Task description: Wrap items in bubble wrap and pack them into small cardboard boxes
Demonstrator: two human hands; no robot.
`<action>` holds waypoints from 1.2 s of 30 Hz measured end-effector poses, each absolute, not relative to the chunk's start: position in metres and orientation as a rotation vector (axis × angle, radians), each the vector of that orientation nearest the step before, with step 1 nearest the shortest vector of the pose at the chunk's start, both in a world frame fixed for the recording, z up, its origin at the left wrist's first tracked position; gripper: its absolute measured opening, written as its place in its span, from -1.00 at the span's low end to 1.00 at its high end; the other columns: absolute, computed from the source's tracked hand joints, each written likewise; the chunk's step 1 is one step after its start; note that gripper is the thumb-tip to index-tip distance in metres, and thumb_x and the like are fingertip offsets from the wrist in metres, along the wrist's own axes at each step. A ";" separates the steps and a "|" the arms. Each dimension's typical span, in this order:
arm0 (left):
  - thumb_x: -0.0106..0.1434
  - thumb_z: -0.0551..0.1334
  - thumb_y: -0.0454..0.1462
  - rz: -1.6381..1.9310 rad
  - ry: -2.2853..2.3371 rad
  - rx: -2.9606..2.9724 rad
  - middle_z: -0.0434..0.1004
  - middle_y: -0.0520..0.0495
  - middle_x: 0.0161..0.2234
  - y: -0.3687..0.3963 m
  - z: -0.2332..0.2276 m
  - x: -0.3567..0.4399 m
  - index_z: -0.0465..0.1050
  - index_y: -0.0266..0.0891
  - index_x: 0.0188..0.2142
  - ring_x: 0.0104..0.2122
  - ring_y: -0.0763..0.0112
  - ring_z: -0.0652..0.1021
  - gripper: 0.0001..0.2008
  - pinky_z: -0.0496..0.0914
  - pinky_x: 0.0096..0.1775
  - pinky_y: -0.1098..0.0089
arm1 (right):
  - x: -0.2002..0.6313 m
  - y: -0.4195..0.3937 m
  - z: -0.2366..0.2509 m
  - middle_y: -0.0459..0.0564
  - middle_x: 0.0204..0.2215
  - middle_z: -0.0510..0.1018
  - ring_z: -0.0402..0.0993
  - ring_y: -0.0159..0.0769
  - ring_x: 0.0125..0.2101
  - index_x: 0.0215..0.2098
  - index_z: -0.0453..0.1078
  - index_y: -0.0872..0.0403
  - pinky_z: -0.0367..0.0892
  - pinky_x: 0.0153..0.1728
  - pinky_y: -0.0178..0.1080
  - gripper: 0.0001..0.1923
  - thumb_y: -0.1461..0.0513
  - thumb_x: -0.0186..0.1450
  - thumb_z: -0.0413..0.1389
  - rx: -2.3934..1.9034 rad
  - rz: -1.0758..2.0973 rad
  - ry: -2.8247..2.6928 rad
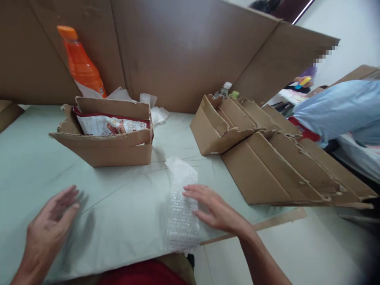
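A strip of clear bubble wrap (182, 213) lies on the pale green tabletop, its near end at the front edge. My right hand (212, 208) is over its right side, fingers apart and fingertips at the plastic; whether they press on it I cannot tell. To the left, my left hand (53, 221) hovers above the cloth with thumb and fingers apart, holding nothing. Beyond it stands an open cardboard box (121, 152) with a red and white printed packet (114, 125) inside.
An orange bottle (84, 65) and crumpled white paper (159, 115) are behind the box, against a tall cardboard panel (184, 51). Several open cardboard boxes (255, 170) fill the right side. Another person in a light blue garment (347, 107) is at far right.
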State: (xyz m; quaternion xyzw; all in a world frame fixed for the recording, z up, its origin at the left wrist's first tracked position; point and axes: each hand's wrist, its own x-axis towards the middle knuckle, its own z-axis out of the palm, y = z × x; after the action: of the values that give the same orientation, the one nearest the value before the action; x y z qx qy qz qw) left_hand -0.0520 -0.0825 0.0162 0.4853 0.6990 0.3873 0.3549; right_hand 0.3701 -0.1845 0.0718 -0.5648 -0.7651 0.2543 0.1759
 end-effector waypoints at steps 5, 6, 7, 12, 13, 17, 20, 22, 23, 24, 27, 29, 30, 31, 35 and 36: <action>0.23 0.25 0.03 0.820 1.732 1.492 0.66 0.00 -0.05 -0.136 0.014 -0.038 0.57 -0.05 -0.07 0.05 0.10 0.59 -0.64 0.42 0.19 0.07 | 0.352 -0.240 0.035 0.16 0.31 0.33 0.24 0.08 0.29 0.17 0.42 -0.01 0.30 0.19 0.13 -0.43 0.32 0.19 0.31 -1.757 0.513 -2.236; 0.26 0.23 0.02 0.793 1.672 1.588 0.65 -0.01 -0.05 -0.139 0.014 -0.031 0.57 -0.05 -0.06 0.04 0.12 0.59 -0.65 0.50 0.10 0.15 | 0.347 -0.240 0.029 0.16 0.27 0.38 0.28 0.06 0.27 0.09 0.48 0.00 0.32 0.16 0.12 -0.56 0.34 0.25 0.26 -1.756 0.447 -2.199; 0.29 0.22 0.00 0.768 1.587 1.694 0.65 -0.03 -0.04 -0.141 0.014 -0.022 0.57 -0.06 -0.06 0.02 0.14 0.60 -0.67 0.57 -0.03 0.25 | 0.341 -0.238 0.024 0.15 0.22 0.44 0.32 0.03 0.24 0.02 0.51 0.01 0.34 0.14 0.11 -0.66 0.36 0.29 0.20 -1.741 0.390 -2.157; 0.36 0.16 -0.23 0.746 1.097 2.151 0.52 -0.08 0.13 -0.150 0.017 0.010 0.45 -0.02 0.12 0.09 0.20 0.56 -0.64 0.60 -0.20 0.41 | 0.323 -0.233 0.034 0.10 0.09 0.56 0.47 -0.10 0.09 -0.04 0.52 0.00 0.39 0.05 0.01 -0.76 0.33 0.41 0.07 -1.532 0.467 -1.986; 0.35 0.15 -0.27 0.747 1.049 2.217 0.44 -0.11 0.21 -0.153 0.018 0.013 0.35 -0.01 0.21 0.16 0.18 0.51 -0.56 0.58 -0.07 0.32 | 0.320 -0.233 0.041 0.09 0.10 0.55 0.48 -0.14 0.07 -0.03 0.52 -0.01 0.39 0.06 -0.02 -0.76 0.30 0.43 0.06 -1.478 0.558 -1.959; 0.31 0.15 -0.37 0.698 0.935 2.335 0.13 -0.19 0.39 -0.170 0.024 0.018 0.04 -0.01 0.39 0.34 0.11 0.27 -0.31 0.38 0.22 0.06 | 0.302 -0.236 0.063 0.05 0.04 0.58 0.51 -0.22 0.02 -0.03 0.55 -0.01 0.37 0.08 -0.12 -0.76 0.15 0.47 0.07 -1.198 1.016 -1.853; 0.32 0.17 -0.38 0.753 0.854 2.313 0.10 -0.21 0.40 -0.180 0.033 0.022 0.07 -0.03 0.37 0.37 0.11 0.22 -0.34 0.33 0.25 0.06 | 0.290 -0.234 0.063 0.09 -0.02 0.60 0.54 -0.23 -0.04 -0.04 0.58 0.05 0.40 0.04 -0.17 -0.68 0.06 0.46 0.08 -0.967 1.307 -1.718; 0.32 0.18 -0.38 0.825 0.765 2.284 0.26 -0.22 0.33 -0.184 0.039 0.025 0.16 -0.06 0.32 0.33 0.13 0.29 -0.40 0.35 0.24 0.09 | 0.284 -0.234 0.058 0.11 -0.05 0.61 0.55 -0.23 -0.07 -0.05 0.58 0.08 0.41 0.01 -0.18 -0.65 0.03 0.45 0.10 -0.876 1.435 -1.631; 0.31 0.19 -0.38 0.851 0.725 2.257 0.37 -0.21 0.26 -0.185 0.041 0.026 0.23 -0.08 0.27 0.28 0.15 0.36 -0.45 0.39 0.21 0.13 | 0.282 -0.234 0.055 0.10 -0.06 0.61 0.55 -0.22 -0.08 -0.06 0.58 0.09 0.42 -0.02 -0.19 -0.65 0.03 0.45 0.10 -0.869 1.482 -1.589; 0.31 0.19 -0.38 0.864 0.702 2.219 0.49 -0.18 0.15 -0.186 0.041 0.026 0.32 -0.09 0.20 0.20 0.18 0.46 -0.53 0.43 0.16 0.18 | 0.280 -0.234 0.052 0.09 -0.09 0.61 0.56 -0.22 -0.11 -0.10 0.58 0.09 0.43 -0.05 -0.20 -0.64 0.02 0.44 0.10 -0.885 1.520 -1.542; 0.32 0.20 -0.32 0.805 0.837 2.045 0.64 -0.05 -0.20 -0.187 0.038 0.027 0.49 -0.14 -0.10 -0.17 0.32 0.63 -0.82 0.54 -0.12 0.37 | 0.276 -0.230 0.043 0.04 -0.25 0.62 0.56 -0.23 -0.26 -0.19 0.57 0.09 0.45 -0.20 -0.22 -0.60 -0.03 0.44 0.07 -1.033 1.575 -1.332; 0.33 0.18 -0.25 0.725 1.026 1.904 0.61 0.00 -0.34 -0.185 0.033 0.029 0.50 -0.17 -0.15 -0.35 0.39 0.61 -0.85 0.52 -0.28 0.44 | 0.273 -0.223 0.036 0.06 -0.28 0.64 0.57 -0.22 -0.29 -0.11 0.53 0.08 0.47 -0.24 -0.21 -0.59 -0.05 0.42 0.07 -1.146 1.514 -1.113; 0.33 0.17 -0.22 0.694 1.102 1.849 0.58 0.03 -0.39 -0.182 0.031 0.031 0.49 -0.18 -0.10 -0.40 0.41 0.59 -0.80 0.49 -0.33 0.45 | 0.272 -0.218 0.033 0.09 -0.23 0.64 0.58 -0.21 -0.27 -0.05 0.50 0.09 0.48 -0.24 -0.20 -0.59 -0.05 0.42 0.08 -1.194 1.447 -1.006; 0.32 0.16 -0.20 0.674 1.160 1.812 0.55 0.05 -0.43 -0.180 0.030 0.032 0.47 -0.21 -0.02 -0.44 0.43 0.57 -0.72 0.47 -0.35 0.46 | 0.272 -0.215 0.029 0.14 -0.17 0.64 0.58 -0.18 -0.24 -0.01 0.48 0.08 0.48 -0.23 -0.19 -0.59 -0.04 0.41 0.08 -1.238 1.360 -0.919; 0.30 0.10 -0.18 0.618 1.257 1.838 0.46 0.13 -0.52 -0.169 0.027 0.038 0.33 -0.29 0.18 -0.52 0.44 0.50 -0.51 0.40 -0.39 0.44 | 0.279 -0.218 0.021 0.18 0.05 0.55 0.55 -0.12 -0.05 0.02 0.44 0.03 0.49 -0.13 -0.12 -0.69 0.07 0.41 0.09 -1.434 0.951 -0.946; 0.29 0.09 -0.17 0.598 1.266 1.850 0.46 0.13 -0.52 -0.167 0.027 0.039 0.32 -0.29 0.19 -0.52 0.44 0.49 -0.50 0.38 -0.39 0.44 | 0.280 -0.224 0.021 0.16 0.08 0.53 0.52 -0.10 0.01 0.03 0.44 0.01 0.47 -0.07 -0.09 -0.71 0.10 0.41 0.09 -1.483 0.842 -1.032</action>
State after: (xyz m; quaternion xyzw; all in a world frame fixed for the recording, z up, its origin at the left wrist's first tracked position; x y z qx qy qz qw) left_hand 0.0387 -0.1674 0.0270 0.7309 0.5005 0.2363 0.3993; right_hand 0.2801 -0.2238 0.0214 -0.6249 -0.4347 0.3545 0.5430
